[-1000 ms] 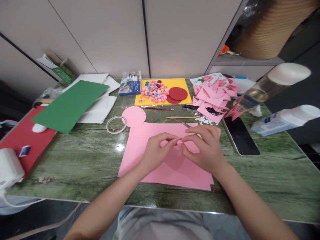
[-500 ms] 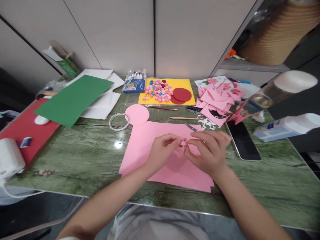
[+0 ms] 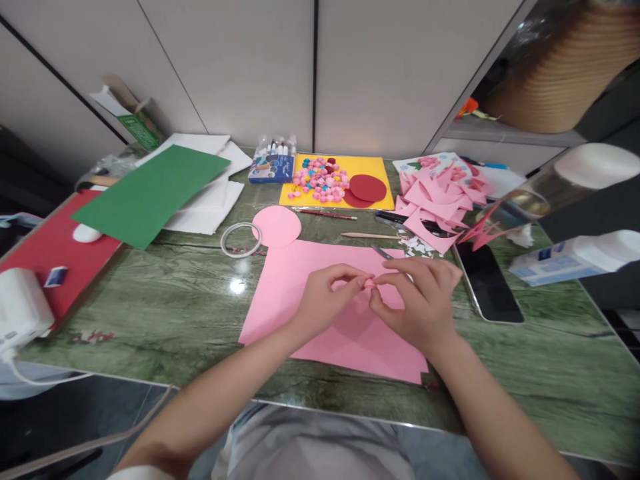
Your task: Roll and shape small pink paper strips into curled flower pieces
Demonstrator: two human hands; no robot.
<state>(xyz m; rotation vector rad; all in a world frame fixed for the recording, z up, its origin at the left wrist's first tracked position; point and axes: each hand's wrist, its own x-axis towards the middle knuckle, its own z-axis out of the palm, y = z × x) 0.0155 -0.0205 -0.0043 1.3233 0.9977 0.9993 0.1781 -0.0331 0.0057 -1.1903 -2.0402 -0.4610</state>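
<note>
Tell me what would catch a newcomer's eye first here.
A green sheet stands out at the left, over white papers. At the back centre, a yellow sheet bears small, mostly pink lumps and two red discs. In front, the left hand and right hand pinch a tiny pink piece above pink paper.

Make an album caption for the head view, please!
Left hand and right hand hold a small pink paper piece above large flat pink paper.

The table [image 3: 190,293] is glossy and wood-grained. Near its front edge the pink sheet [image 3: 345,341] and held scrap [image 3: 369,283] look like matt paper. Toward the back left corner the green sheet [image 3: 153,190] is matt. Near the right edge the phone [image 3: 491,285] is glossy and the white bottle [image 3: 575,259] looks plastic.
</note>
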